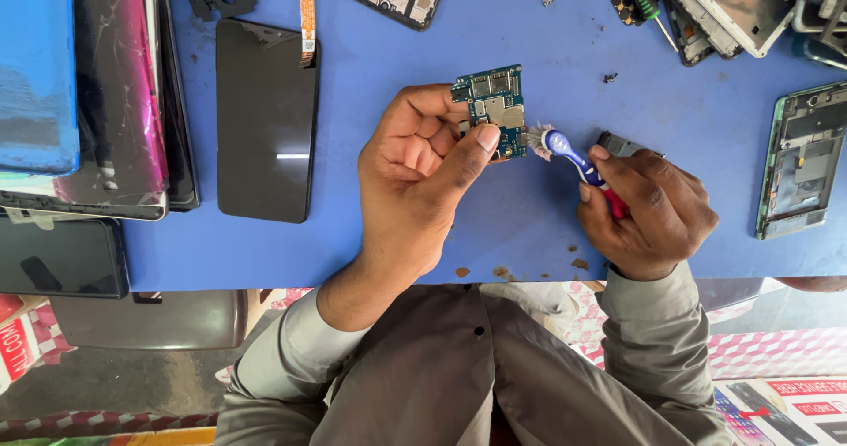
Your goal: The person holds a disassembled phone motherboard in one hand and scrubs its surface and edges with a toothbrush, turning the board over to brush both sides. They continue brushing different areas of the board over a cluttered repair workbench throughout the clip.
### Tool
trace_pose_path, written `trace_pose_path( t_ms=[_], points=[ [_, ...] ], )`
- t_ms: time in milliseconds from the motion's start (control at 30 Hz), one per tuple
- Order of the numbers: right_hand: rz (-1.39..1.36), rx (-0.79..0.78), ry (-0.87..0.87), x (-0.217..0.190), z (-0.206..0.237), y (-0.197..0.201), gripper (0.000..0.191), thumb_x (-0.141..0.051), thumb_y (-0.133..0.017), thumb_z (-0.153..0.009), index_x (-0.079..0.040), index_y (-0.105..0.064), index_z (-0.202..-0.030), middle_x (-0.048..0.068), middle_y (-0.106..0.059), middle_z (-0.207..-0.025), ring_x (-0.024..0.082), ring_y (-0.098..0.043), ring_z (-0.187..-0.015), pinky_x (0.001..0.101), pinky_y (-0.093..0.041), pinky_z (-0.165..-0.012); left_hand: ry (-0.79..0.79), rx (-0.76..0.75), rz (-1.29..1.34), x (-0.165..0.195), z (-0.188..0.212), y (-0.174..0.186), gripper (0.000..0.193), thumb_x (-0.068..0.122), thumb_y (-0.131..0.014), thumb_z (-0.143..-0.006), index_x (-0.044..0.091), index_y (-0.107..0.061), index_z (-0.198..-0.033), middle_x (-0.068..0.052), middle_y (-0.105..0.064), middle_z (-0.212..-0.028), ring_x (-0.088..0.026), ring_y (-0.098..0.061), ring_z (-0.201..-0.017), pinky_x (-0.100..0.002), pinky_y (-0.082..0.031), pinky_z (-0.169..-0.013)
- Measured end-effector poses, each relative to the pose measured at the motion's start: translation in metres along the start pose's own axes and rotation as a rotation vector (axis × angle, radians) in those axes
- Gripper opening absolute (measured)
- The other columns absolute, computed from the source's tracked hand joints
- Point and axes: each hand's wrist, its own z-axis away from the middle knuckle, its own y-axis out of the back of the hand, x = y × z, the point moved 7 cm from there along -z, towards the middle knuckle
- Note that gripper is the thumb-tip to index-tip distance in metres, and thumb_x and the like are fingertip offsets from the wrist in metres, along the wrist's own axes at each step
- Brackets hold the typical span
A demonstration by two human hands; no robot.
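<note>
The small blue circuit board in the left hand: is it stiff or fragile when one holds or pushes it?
The circuit board probably stays stiff: it keeps flat, pinched only at one edge by the left hand. It looks thin with exposed parts, so likely fragile. Probably light, too.

Overhead view of a work surface. A blue table (565, 67) fills the upper part of the view, its top scuffed and flecked with small brown crumbs near the front edge. Even, soft light falls across it, with a pale streak reflected in a black phone screen (265, 119) lying flat at left. Further dark screens and a blue panel (35, 67) are stacked at the far left; opened phone frames (798, 159) lie along the right edge and top right corner. Below the table edge, a grey floor (115, 380) shows at left, with pink-and-white chequered covering (776, 349) at right.
</note>
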Motion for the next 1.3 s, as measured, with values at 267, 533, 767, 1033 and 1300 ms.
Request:
trace_pose_path(
  t_ms=[267, 533, 767, 1033, 1300],
  points=[
    [-0.001, -0.005, 0.009, -0.0017, -0.0033, -0.0001, 0.028, 0.001, -0.083, -0.094, 0.001, -0.074, -0.12, 0.016, -0.067, -0.09, 0.025, -0.068, -0.068, 0.0328, -0.054, -0.063, -0.029, -0.012, -0.009, 0.0001, 0.0005, -0.0005, 0.017, -0.009, -0.066, -0.108, -0.004, -0.056, -0.121, -0.01, -0.069, -0.113, -0.011, -0.069, -0.102, -0.026, -0.058, -0.094],
    [0.019, -0.004, 0.016, -0.0032, -0.0062, -0.0001, 0.03, 0.003, -0.083, -0.09, 0.001, -0.073, -0.118, 0.017, -0.068, -0.09, 0.027, -0.068, -0.073, 0.0334, -0.054, -0.063, 0.012, -0.043, -0.011, -0.0042, -0.0001, -0.0032, 0.016, -0.01, -0.066, -0.107, -0.004, -0.055, -0.117, -0.011, -0.069, -0.11, -0.011, -0.069, -0.102, -0.024, -0.058, -0.091],
    [0.048, 0.008, 0.033, -0.0034, -0.0059, 0.0009, 0.031, 0.002, -0.089, -0.09, 0.0, -0.075, -0.118, 0.016, -0.068, -0.09, 0.024, -0.067, -0.068, 0.0328, -0.053, -0.061, 0.019, -0.071, -0.011, -0.0061, -0.0016, -0.0046, 0.019, -0.011, -0.066, -0.104, -0.001, -0.053, -0.112, -0.01, -0.063, -0.113, -0.011, -0.068, -0.106, -0.024, -0.058, -0.093],
    [0.055, 0.016, 0.036, -0.0048, -0.0062, 0.0023, 0.031, 0.005, -0.089, -0.091, 0.0, -0.074, -0.118, 0.013, -0.067, -0.091, 0.023, -0.066, -0.069, 0.0323, -0.052, -0.061, 0.028, -0.101, -0.005, -0.0057, -0.0004, -0.005, 0.02, -0.011, -0.066, -0.105, 0.001, -0.05, -0.109, -0.01, -0.06, -0.114, -0.011, -0.066, -0.107, -0.024, -0.058, -0.093],
    [0.13, 0.035, 0.008, -0.0065, -0.0038, 0.0046, 0.033, 0.002, -0.091, -0.091, -0.003, -0.075, -0.12, 0.013, -0.069, -0.096, 0.023, -0.065, -0.069, 0.033, -0.051, -0.061, 0.027, -0.084, -0.009, -0.0036, -0.0005, -0.0052, 0.021, -0.012, -0.066, -0.104, 0.002, -0.05, -0.108, -0.011, -0.061, -0.116, -0.012, -0.067, -0.105, -0.029, -0.061, -0.094]
  ],
)
